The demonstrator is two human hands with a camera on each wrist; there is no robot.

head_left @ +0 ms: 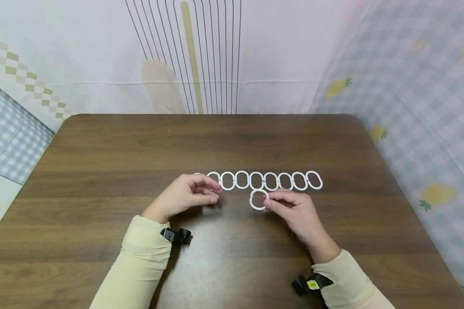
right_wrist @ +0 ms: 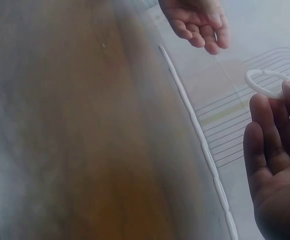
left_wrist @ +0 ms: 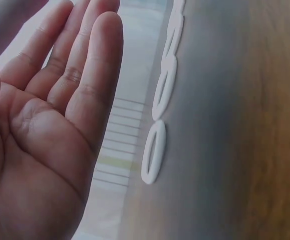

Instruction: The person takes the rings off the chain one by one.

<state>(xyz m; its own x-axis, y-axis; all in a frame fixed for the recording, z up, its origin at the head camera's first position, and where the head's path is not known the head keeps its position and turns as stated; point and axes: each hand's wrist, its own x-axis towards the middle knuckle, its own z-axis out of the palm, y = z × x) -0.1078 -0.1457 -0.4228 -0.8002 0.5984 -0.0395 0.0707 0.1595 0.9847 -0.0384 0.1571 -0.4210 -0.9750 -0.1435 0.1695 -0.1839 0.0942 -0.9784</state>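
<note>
My right hand [head_left: 299, 214] pinches a white oval ring link [head_left: 251, 201] between thumb and fingertips, lifted near the row. Its outline looks unbroken in the head view. Behind it, several similar white links [head_left: 236, 179] lie on the table in a straight row, side by side. Near the row's left end is my left hand [head_left: 183, 195], fingers loosely bent and holding nothing; it partly hides the links there. The left wrist view shows its palm [left_wrist: 40, 145] bare, with the end link [left_wrist: 160, 150] of the row beyond. In the right wrist view the pinched link [right_wrist: 249, 82] is tilted.
A brown wooden table [head_left: 232, 266] with rounded far corners carries the row. Behind it hangs a white patterned cloth [head_left: 278, 51]; a checked cloth with pineapple prints [head_left: 417, 107] stands along the right side. Each wrist wears a black strap with a small camera [head_left: 183, 236].
</note>
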